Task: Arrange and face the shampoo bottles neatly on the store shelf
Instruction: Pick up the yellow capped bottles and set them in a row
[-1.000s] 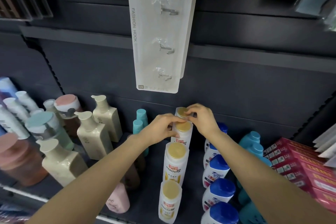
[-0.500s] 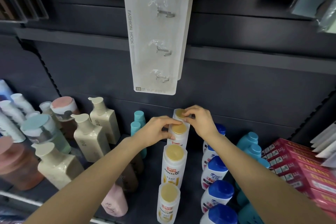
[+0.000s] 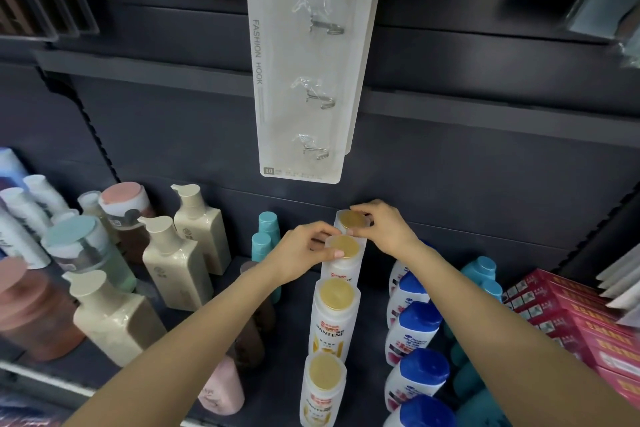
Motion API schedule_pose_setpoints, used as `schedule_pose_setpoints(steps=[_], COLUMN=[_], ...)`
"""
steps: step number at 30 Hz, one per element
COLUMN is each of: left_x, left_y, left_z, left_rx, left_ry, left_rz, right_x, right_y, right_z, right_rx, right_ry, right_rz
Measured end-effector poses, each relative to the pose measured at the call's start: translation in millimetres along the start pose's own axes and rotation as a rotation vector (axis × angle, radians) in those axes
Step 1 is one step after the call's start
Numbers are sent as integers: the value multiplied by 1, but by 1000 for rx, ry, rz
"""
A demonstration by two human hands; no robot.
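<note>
A single-file row of four white gold-capped shampoo bottles (image 3: 334,319) runs front to back along the middle of the dark shelf (image 3: 370,350). The two front ones already stand straight with labels facing you; the two at the back, toward 12 o'clock, look like the ones left to square up. Your left hand (image 3: 304,253) sits at 9 o'clock of the second-from-back bottle (image 3: 343,253), fingers curled onto its cap and neck. Your right hand (image 3: 384,229) sits at 3 o'clock of the rearmost bottle (image 3: 351,220), fingertips pinching its cap rim. At 3 o'clock of this row stand blue-capped bottles (image 3: 415,333); at 9 o'clock, teal bottles (image 3: 266,232), then cream pump bottles (image 3: 176,260).
</note>
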State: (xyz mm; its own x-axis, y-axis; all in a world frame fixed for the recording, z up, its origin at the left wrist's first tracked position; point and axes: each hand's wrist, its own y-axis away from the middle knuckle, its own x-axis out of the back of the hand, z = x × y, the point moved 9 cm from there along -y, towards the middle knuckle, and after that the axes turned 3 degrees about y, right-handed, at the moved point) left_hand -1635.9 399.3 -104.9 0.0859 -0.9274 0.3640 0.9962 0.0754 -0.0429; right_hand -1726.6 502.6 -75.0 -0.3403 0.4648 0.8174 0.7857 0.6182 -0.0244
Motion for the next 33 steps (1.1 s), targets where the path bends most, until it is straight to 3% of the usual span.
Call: schedule_pose_setpoints(steps=[11, 18, 33], left_x=[-1, -2, 2], left_y=[0, -2, 4], left_z=[0, -1, 17], left_rx=[29, 75, 125], left_ry=[11, -5, -183], left_rz=[-29, -58, -1], right_x=[13, 5, 100], right_y=[18, 17, 81], right_z=[30, 19, -5], right_rx=[-113, -74, -18], right_ry=[-55, -2, -280], right_rz=[-24, -34, 393])
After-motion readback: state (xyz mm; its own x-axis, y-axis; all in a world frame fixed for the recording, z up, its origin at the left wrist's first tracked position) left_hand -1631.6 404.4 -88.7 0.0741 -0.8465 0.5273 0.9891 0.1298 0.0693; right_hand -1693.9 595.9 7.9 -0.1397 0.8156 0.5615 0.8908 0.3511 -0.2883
